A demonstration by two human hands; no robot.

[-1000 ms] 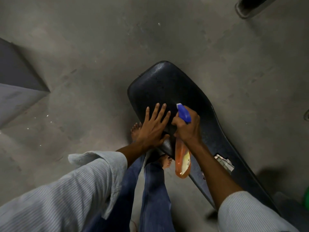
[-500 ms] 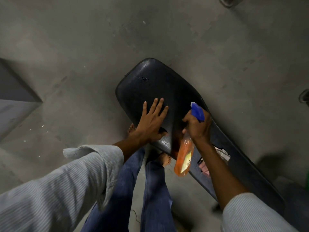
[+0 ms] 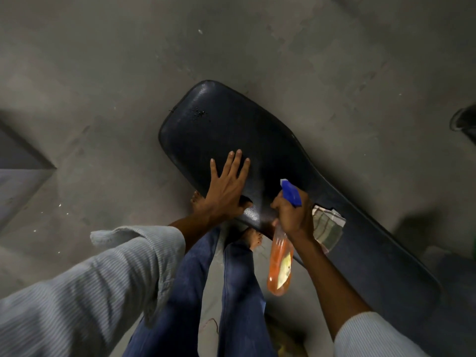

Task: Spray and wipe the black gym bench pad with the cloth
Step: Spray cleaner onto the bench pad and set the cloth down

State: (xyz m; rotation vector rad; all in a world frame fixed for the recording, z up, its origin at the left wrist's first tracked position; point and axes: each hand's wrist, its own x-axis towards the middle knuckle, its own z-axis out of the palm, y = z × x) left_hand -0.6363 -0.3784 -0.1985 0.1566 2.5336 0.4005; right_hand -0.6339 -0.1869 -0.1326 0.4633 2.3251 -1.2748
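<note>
My bottle (image 3: 280, 264) is orange with a blue nozzle (image 3: 291, 193), the pad (image 3: 257, 140) black, my sleeves (image 3: 103, 274) pale blue ribbed, jeans (image 3: 237, 292) dark blue, floor (image 3: 128, 60) grey.

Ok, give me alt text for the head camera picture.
A left hand rests flat on a black bench pad while the right hand holds an orange spray bottle. A folded cloth lies on the pad.

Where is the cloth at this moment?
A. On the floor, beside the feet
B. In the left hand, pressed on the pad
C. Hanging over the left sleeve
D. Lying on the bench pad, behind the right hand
D: the folded cloth lies on the black bench pad just behind the right hand, which holds the spray bottle; the left hand rests flat and bare on the pad.
</note>
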